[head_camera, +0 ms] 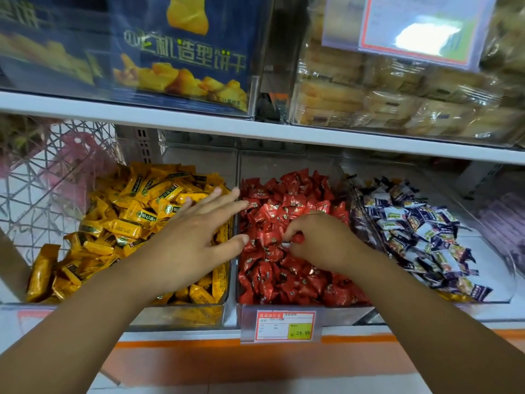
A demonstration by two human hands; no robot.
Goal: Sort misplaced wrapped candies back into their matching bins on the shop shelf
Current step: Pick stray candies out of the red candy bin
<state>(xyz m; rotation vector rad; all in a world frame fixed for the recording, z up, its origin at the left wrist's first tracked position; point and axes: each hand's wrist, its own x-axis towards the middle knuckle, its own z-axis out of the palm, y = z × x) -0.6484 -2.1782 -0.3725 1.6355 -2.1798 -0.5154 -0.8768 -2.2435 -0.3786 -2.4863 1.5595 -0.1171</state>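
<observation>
Left forearm (85, 308) and right forearm (426, 302) come in from the near side, both reaching over the front edge of the shelf (176, 344). Head view, sole view. Left grip (196, 231): released, fingers straight and spread, palm down over the right end of the yellow candies (127, 211) in the left bin (181, 318); fingertips reach past the divider, over the edge of the red candies (284, 277). Judgement: it holds the piles apart while the other hand searches. Right grip (321, 240): fingers curled down into the middle of the centre bin (343, 311), pinching a wrapped candy (297, 238) that looks red. A white scrap shows just beside the fingertips, so I cannot tell whether the pinched piece is a stray. Blue-and-white candies (420, 228) fill the right bin (508, 291), no hand on them. A yellow streak under that pile, near the shelf's front edge, may be another stray; too small to confirm. Price tag (281, 325) hangs at the front edge below the centre bin. Judgement: sorting under way, at the pick stage.
</observation>
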